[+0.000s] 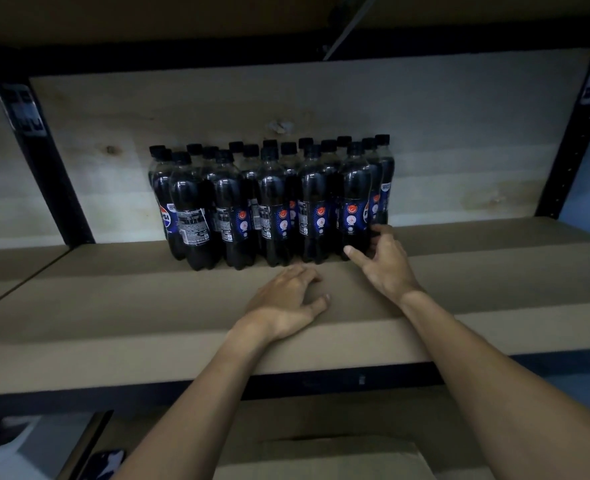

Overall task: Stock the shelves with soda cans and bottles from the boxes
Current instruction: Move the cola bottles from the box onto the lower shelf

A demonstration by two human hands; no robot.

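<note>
Head view: the right hand (381,261) reaches to the front right bottle (355,188) low on its body; the thumb lies straight across the front of the base and the fingers (380,232) curve round its right side; whether they clasp the bottle or only touch it cannot be told. The left hand (286,299) rests palm down on the shelf (113,306) just in front of the row; its fingers are loosely bent and hold nothing.

The bottles (272,202) stand upright in a tight cluster, several rows deep, at the back of the shelf against the pale wooden back panel (459,150); all hold dark cola and wear black caps. Their labels are blue; the far left bottle (164,216) shows part of a round red, white and blue logo with the letters "si"; other labels carry a red round mark above a white one, and white panels of fine print too small to read. A black upright (27,112) at the left bears a sticker whose writing is blurred. Below the shelf edge lies a cardboard box (338,459); its contents are not visible.
</note>
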